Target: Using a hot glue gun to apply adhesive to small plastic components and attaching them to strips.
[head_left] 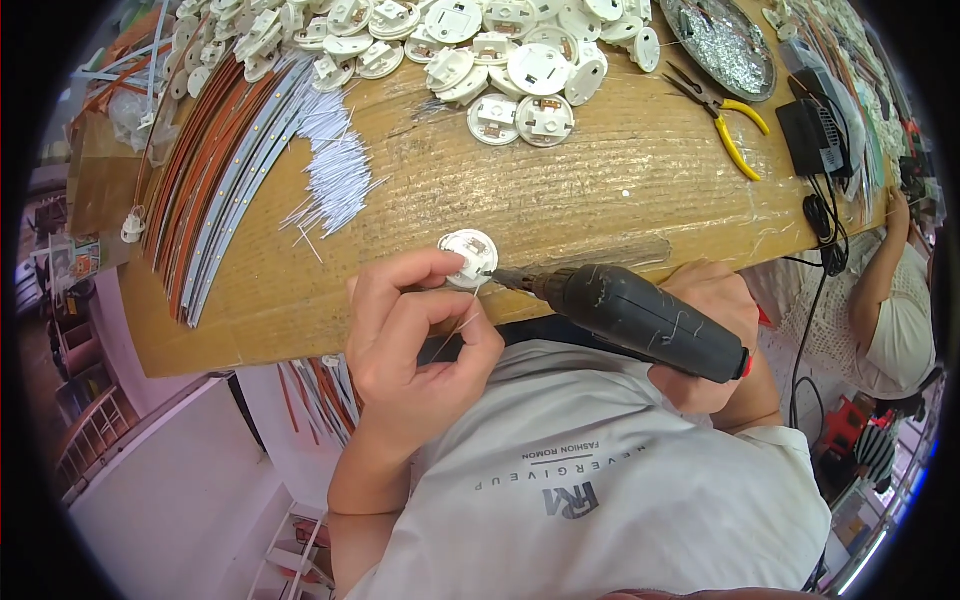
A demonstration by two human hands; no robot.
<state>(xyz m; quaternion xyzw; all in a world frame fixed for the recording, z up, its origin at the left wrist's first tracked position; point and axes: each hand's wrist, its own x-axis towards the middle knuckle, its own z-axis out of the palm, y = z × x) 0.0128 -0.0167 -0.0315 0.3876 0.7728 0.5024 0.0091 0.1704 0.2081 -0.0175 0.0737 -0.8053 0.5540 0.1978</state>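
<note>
My left hand (pixel 415 325) pinches a round white plastic cap (pixel 470 252) with small copper-coloured contacts at the table's front edge. A thin pale wire (pixel 455 338) runs down from the cap along my left fingers. In my right hand (pixel 715 305) is a black power screwdriver (pixel 640 318), pointing left. Its bit (pixel 508 278) reaches the right rim of the cap; whether it sits in a screw is too small to tell. The screwdriver's body hides part of my right hand's fingers.
White caps (pixel 520 70) are heaped at the back. Thin white wires (pixel 340 170) and LED strips (pixel 235 180) lie left. Yellow-handled pliers (pixel 735 115), a metal tray (pixel 725 50) of small silvery bits and a black adapter (pixel 812 135) lie right. Another person (pixel 865 310) sits at right.
</note>
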